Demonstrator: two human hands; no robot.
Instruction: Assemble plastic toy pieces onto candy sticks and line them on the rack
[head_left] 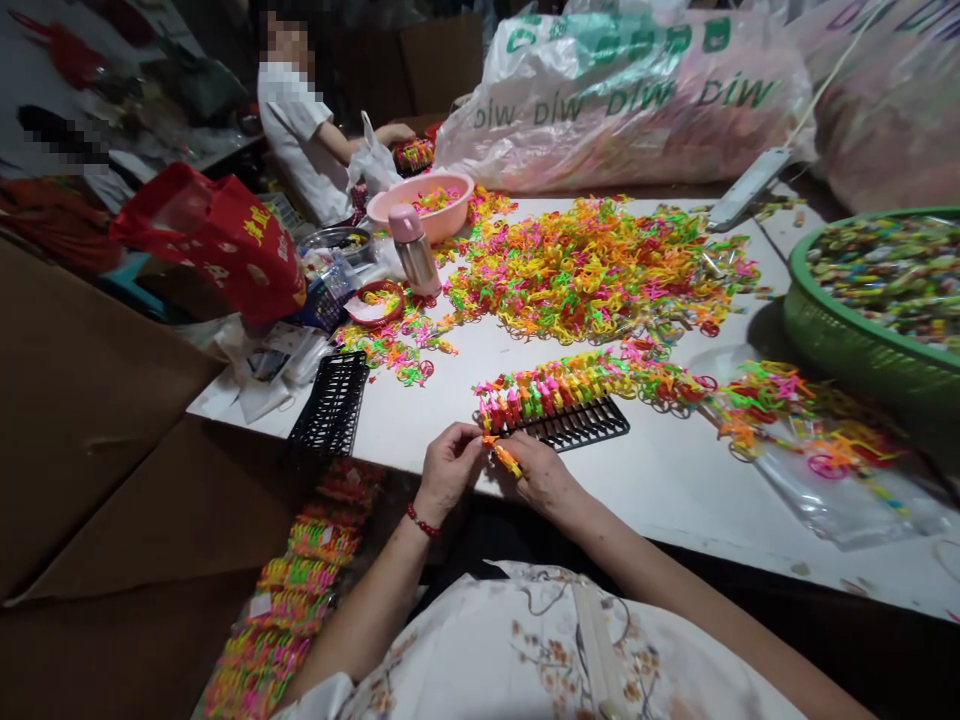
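At the near edge of the white table, my left hand (450, 468) and my right hand (541, 478) meet around a small orange and yellow plastic piece (505, 458). The fingers of both hands are pinched on it. Just beyond them lies a black slotted rack (581, 425). Along its far side a row of colourful plastic pieces (555, 388) stands closely packed. Farther back spreads a large heap of pink, yellow, orange and green pieces (577, 270).
Stacked black racks (330, 400) lie at the table's left edge. Behind them are a red basket (375, 303), a pink-capped bottle (416, 250) and a pink basin (448, 215). A green basket (847, 330) stands right. A person (292, 130) works at the back left.
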